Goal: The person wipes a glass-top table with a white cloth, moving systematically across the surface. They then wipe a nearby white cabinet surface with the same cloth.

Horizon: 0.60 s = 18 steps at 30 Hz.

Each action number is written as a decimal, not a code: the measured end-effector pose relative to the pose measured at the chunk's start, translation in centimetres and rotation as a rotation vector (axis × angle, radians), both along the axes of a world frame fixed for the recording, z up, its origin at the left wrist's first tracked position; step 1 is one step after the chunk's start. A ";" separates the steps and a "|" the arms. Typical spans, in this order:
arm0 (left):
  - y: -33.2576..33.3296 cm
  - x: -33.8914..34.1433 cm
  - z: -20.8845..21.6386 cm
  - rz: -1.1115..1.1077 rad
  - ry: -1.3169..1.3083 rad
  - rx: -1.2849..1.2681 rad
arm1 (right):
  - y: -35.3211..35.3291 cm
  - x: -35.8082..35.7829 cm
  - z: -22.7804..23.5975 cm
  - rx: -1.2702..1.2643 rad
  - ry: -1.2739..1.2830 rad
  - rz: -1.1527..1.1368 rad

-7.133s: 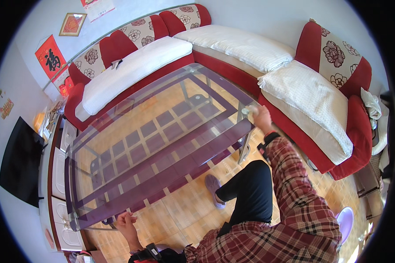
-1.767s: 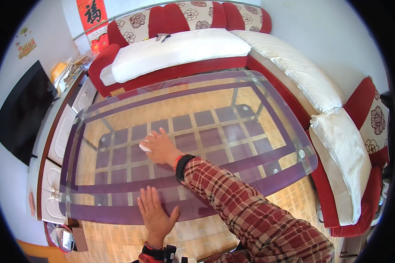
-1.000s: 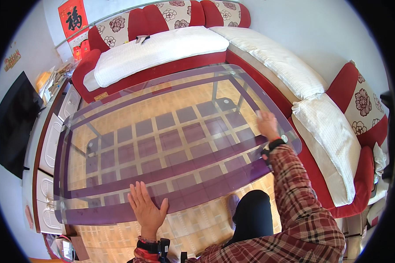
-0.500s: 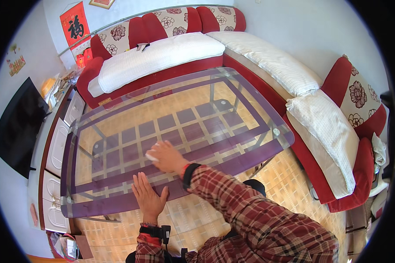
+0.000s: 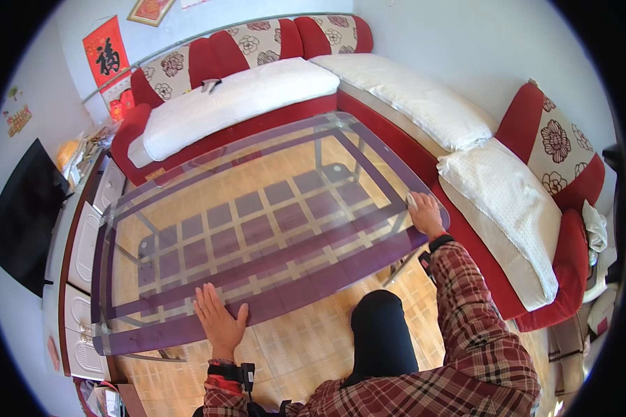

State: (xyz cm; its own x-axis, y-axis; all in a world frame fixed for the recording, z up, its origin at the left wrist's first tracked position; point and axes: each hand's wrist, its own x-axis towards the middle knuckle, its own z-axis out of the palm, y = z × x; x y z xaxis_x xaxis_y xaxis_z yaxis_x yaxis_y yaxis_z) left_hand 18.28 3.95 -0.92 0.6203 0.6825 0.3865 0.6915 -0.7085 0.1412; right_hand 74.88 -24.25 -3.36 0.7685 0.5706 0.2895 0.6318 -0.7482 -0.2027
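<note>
Apparently work is under way: the right hand (image 5: 428,215) holds a small white wad (image 5: 412,201) over the glass coffee table (image 5: 313,286)'s right end, the left hand (image 5: 219,325) spreads empty at its near edge; what remains, I cannot tell

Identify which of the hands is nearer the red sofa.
The right hand, at the right end of the glass table; the left hand lies spread at its near edge, farther off.
</note>
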 end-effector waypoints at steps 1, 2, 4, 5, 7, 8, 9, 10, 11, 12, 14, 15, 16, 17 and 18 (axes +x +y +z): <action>0.0 0.0 -0.1 0.007 0.000 -0.015 | 0.7 -0.4 -0.4 0.020 -0.139 0.025; 0.1 0.0 -0.2 0.006 -0.002 0.004 | 2.0 -1.3 -0.6 -0.048 -0.235 0.008; 0.0 -0.1 -0.4 -0.002 0.004 0.025 | 6.7 -4.1 -0.4 0.135 -0.317 0.309; 0.1 -0.1 -0.4 0.003 0.009 0.010 | 9.1 -7.1 -0.5 0.224 -0.370 0.402; 0.0 -0.1 -0.4 0.006 0.011 0.000 | 15.4 -13.5 0.6 0.289 -0.279 0.565; 0.0 -0.1 -0.3 0.009 0.008 -0.001 | 18.4 -17.4 1.2 0.479 -0.286 0.652; -0.1 -0.2 -0.3 0.009 0.011 -0.014 | 20.6 -21.1 2.1 0.332 -0.326 0.718; -0.1 -0.1 -0.2 0.013 0.004 -0.020 | 22.4 -24.8 2.9 0.263 -0.334 0.754; -0.2 -0.1 -0.1 0.005 -0.011 -0.007 | 23.3 -28.4 3.4 0.306 -0.283 0.819; -0.2 -0.1 -0.1 0.021 0.005 -0.035 | 24.0 -31.7 3.8 0.228 -0.209 0.875; -0.1 -0.1 -0.1 0.016 0.003 -0.045 | 24.2 -35.6 4.2 0.320 -0.222 0.938; -0.1 0.0 -0.2 0.015 0.002 -0.047 | 24.0 -36.8 4.0 0.455 -0.276 0.933; 0.0 0.0 -0.3 0.013 -0.003 -0.049 | 23.8 -36.9 3.8 0.591 -0.332 0.926; 0.0 -0.1 -0.3 0.011 -0.005 -0.050 | 23.3 -35.9 3.4 0.559 -0.284 0.980; 0.1 -0.2 -0.4 0.009 -0.006 -0.042 | 23.1 -34.0 3.2 0.396 -0.171 0.989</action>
State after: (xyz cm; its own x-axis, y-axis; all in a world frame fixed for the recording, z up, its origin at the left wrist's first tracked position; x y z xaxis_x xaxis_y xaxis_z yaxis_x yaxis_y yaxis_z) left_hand 18.11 4.04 -1.32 0.6121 0.7035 0.3611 0.6967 -0.6958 0.1747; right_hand 40.93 -1.16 -0.19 -0.0502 0.7585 0.6497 0.9630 0.2092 -0.1699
